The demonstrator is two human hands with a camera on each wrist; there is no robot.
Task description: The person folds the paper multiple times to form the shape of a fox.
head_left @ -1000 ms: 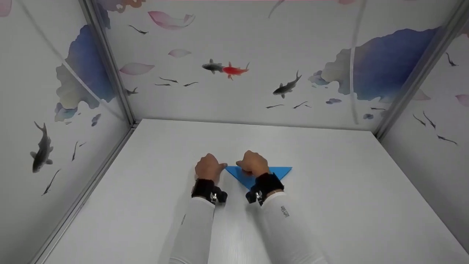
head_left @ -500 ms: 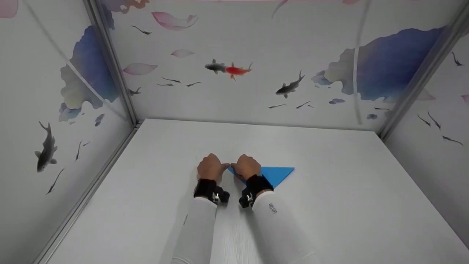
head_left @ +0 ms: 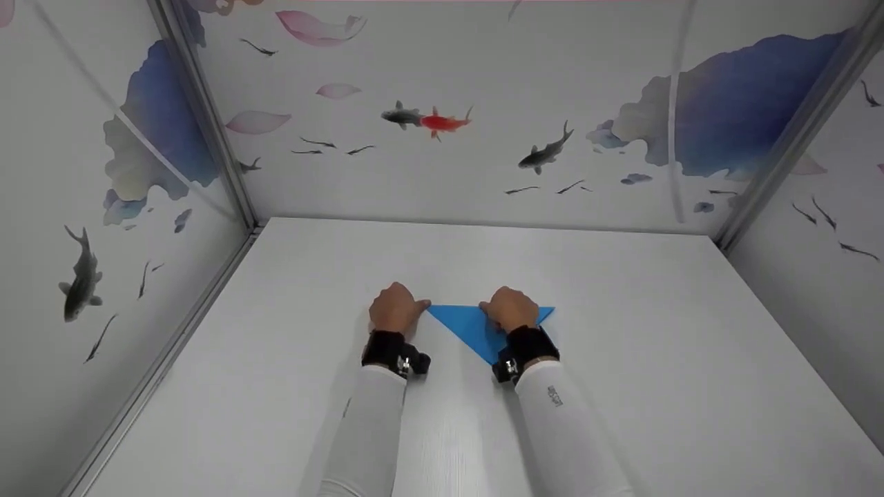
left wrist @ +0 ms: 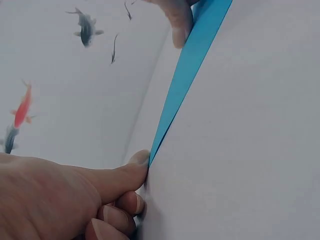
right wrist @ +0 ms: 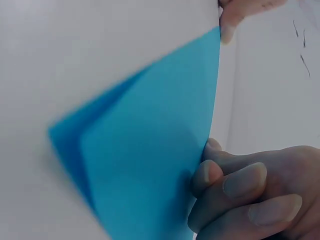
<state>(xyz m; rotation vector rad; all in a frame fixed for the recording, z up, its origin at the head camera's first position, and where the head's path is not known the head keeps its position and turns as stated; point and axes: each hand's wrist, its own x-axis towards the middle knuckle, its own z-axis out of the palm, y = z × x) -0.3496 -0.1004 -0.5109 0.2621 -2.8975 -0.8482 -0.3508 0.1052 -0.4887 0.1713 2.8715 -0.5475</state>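
A sheet of blue paper (head_left: 461, 323), folded into a triangle, lies with its long folded edge facing the back wall. At its left corner my left hand (head_left: 395, 308) pinches the tip, thumb extended and the other fingers curled, as the left wrist view shows. Along the same folded edge, right of the middle, my right hand (head_left: 510, 309) grips the paper (right wrist: 145, 130) between thumb and curled fingers (right wrist: 244, 182). Two layers part slightly at the corner opposite the fold in the right wrist view. My right hand covers part of the triangle in the head view.
The white table (head_left: 656, 359) is bounded by a back wall (head_left: 456, 179) and side walls printed with fish, petals and blue patches. Metal posts (head_left: 200, 103) stand at the corners. Each wrist wears a black strap with a small camera (head_left: 416, 362).
My right hand moved left along the folded edge until it met my left hand, then slid back right past the middle. My left hand stayed at the left corner.
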